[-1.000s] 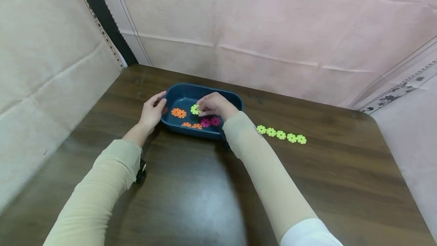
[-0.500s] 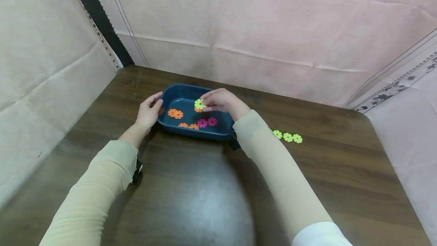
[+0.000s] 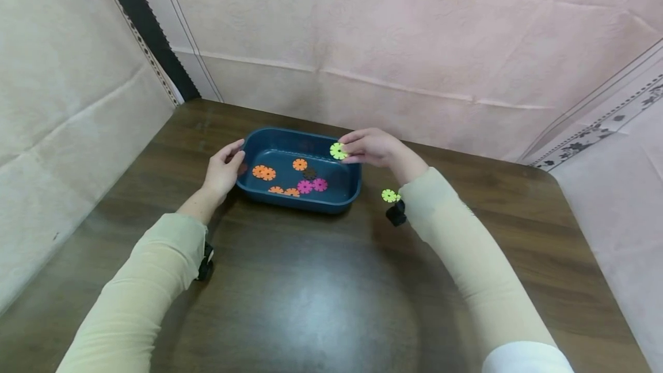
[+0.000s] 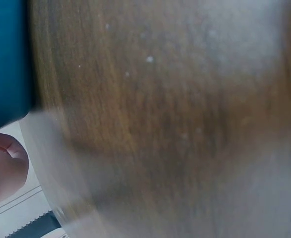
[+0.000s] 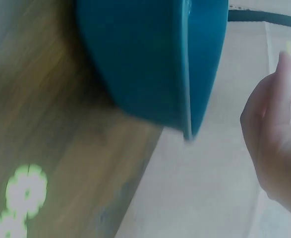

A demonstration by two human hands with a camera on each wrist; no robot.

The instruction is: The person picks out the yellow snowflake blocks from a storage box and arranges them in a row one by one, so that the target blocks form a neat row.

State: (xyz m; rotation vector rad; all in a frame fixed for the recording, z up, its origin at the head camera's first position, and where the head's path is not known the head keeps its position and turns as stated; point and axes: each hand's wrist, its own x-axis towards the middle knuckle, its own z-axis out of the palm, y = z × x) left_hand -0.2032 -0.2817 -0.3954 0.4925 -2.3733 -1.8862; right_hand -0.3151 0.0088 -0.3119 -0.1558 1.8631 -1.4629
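Note:
A yellow-green notched snowflake disc (image 3: 338,151) is pinched in my right hand (image 3: 380,147), above the right end of a blue plastic basin (image 3: 295,202). My left hand (image 3: 220,174) holds the basin's left rim between thumb and fingers. Inside the basin lie several orange discs (image 3: 300,164), two pink discs (image 3: 304,187) and a dark disc (image 3: 309,173). In the right wrist view, the right hand (image 5: 276,134) is beside the basin wall (image 5: 135,59), with only a sliver of its disc showing. The left wrist view catches part of the left hand (image 4: 6,163) under the basin's edge.
On the brown wooden table (image 3: 290,281), right of the basin, yellow-green discs (image 3: 388,195) lie beside the right wrist's black camera (image 3: 396,213). The right sleeve (image 3: 440,212) covers part of that area. Pale cloth walls (image 3: 393,45) rise behind the table.
My right hand has lifted the yellow-green disc from among the others and carried it right, to the basin's right rim. The right forearm now covers most of the disc row. The left hand stays on the rim.

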